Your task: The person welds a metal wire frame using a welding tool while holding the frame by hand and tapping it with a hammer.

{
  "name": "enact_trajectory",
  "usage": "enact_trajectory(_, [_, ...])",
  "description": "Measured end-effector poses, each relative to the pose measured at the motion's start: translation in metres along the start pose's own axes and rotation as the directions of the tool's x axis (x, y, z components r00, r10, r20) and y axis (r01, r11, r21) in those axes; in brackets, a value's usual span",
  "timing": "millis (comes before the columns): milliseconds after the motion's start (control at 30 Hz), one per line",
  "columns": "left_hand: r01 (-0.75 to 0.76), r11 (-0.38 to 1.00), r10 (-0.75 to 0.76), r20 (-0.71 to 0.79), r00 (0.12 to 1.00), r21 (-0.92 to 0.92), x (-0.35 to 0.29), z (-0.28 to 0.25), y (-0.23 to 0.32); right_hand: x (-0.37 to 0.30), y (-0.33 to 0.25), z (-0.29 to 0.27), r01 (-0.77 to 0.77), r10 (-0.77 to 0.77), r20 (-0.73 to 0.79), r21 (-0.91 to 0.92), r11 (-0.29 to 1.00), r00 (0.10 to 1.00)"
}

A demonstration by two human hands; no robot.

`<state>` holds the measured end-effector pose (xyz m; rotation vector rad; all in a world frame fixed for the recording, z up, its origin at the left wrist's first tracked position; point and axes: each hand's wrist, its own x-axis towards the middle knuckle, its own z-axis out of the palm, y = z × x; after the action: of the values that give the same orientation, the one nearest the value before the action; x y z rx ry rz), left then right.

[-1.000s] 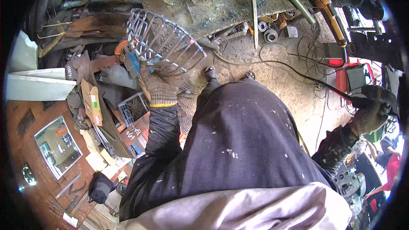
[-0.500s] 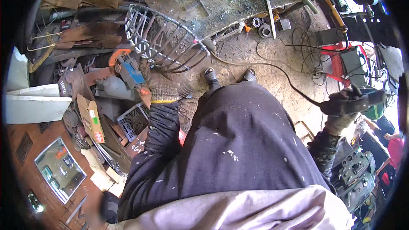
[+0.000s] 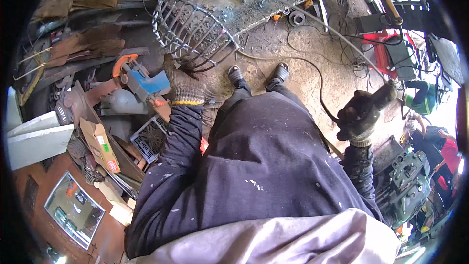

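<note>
My left hand (image 3: 185, 83), in a knit glove with a yellow cuff edge, is at the lower edge of a curved cage of welded metal bars (image 3: 193, 34). It appears closed on the cage's edge; its fingertips are partly hidden. My right hand (image 3: 359, 120), in a dark dirty glove, is closed around a welding electrode holder (image 3: 385, 97). From the holder's tip a long thin rod (image 3: 337, 34) slants up and left over the floor. A dark cable (image 3: 312, 76) runs from near the cage across to the right hand.
A work surface (image 3: 264, 0) strewn with debris lies ahead. At left are a blue and orange machine (image 3: 146, 80), a cardboard box (image 3: 100, 144) and a grey crate (image 3: 149, 139). Red crate (image 3: 381, 51) and tangled cables are at right, with a green machine (image 3: 405, 181) and another person (image 3: 447, 146).
My right hand has moved inward, turning the electrode holder, so the thin rod now shows reaching up-left. My left hand stays by the cage, and the view has shifted slightly.
</note>
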<state>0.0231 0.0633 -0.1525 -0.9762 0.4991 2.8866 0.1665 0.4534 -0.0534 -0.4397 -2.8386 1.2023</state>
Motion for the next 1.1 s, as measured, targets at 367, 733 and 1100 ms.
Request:
enact_trajectory(367, [0.07,0.998,-0.07,0.05,0.996,-0.001,0.001,-0.005,0.005,-0.008,-0.001,0.016,-0.239,0.197,0.185,0.242,0.94,0.963])
enact_trajectory(733, [-0.015,0.998,0.023,-0.129,0.991,0.064,-0.003,0.012,-0.001,-0.001,0.003,0.029,-0.484,0.367,0.317,0.526,0.699,0.875])
enact_trajectory(1100, [-0.022,0.998,0.028,-0.113,0.993,0.052,-0.002,0.011,-0.001,0.001,0.0,0.033,-0.422,0.305,0.3,0.508,0.751,0.904])
